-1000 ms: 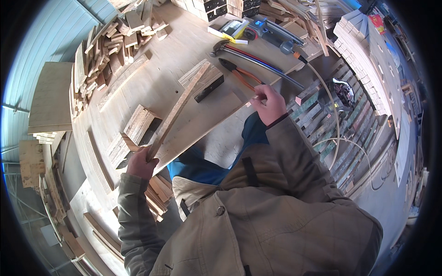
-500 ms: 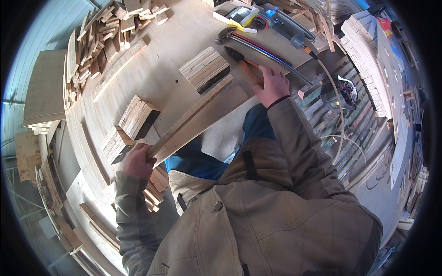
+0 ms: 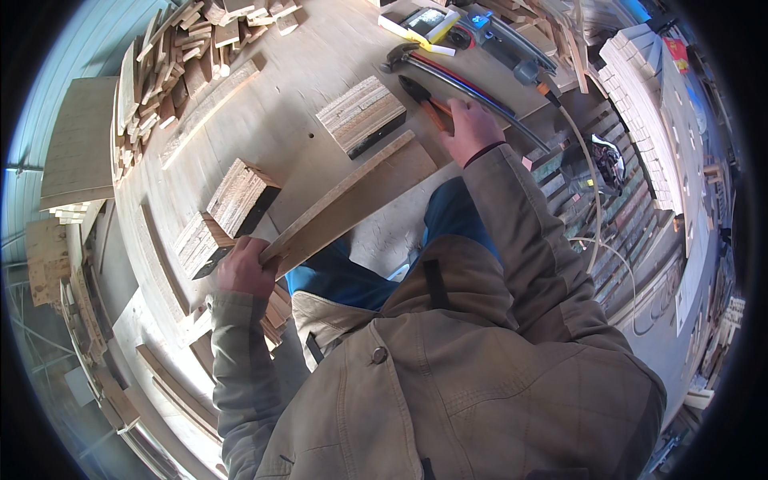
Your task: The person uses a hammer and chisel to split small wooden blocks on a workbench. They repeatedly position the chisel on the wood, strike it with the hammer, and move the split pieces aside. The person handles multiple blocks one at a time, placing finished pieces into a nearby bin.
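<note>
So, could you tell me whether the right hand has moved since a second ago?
Yes. The right hand has left the board and reached forward to the orange-handled pliers beside the hammer.

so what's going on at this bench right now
A person in a tan jacket stands at a plywood workbench. The left hand grips the near end of a long wooden board that lies slanted across the bench edge. The right hand rests on a pair of orange-handled pliers, next to a hammer. Stacks of small wood pieces sit around the board.
</note>
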A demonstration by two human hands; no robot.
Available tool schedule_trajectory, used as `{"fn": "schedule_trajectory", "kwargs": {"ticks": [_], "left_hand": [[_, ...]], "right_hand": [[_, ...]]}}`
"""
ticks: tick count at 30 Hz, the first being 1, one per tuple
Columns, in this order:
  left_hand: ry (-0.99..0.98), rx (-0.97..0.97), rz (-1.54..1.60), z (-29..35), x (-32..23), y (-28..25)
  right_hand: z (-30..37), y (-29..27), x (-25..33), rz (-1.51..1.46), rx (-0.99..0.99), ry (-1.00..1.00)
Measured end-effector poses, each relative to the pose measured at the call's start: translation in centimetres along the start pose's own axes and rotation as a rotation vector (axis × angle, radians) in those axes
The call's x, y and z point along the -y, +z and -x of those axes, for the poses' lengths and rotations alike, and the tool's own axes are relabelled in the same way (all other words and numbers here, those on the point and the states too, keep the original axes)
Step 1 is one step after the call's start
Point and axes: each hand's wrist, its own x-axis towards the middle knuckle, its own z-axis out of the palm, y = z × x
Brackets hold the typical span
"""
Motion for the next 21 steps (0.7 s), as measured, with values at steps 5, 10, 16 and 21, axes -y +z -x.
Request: {"fn": "schedule_trajectory", "kwargs": {"ticks": [5,10,16,21], "left_hand": [[0.011,-0.026,-0.033,0.0,0.0,0.2],[0.009,-0.025,-0.056,0.1,0.0,0.4],[0.016,-0.034,-0.064,0.3,0.2,0.5],[0.016,-0.044,-0.075,0.3,0.3,0.6]], "right_hand": [[1.5,-0.6,-1.2,-0.063,-0.016,-0.003],[5.8,-1.0,-3.0,-0.285,-0.021,0.071],[9.0,-1.7,-4.2,-1.195,0.251,0.506],[9.4,-0.1,-3.7,-1.200,0.367,0.466]]}}
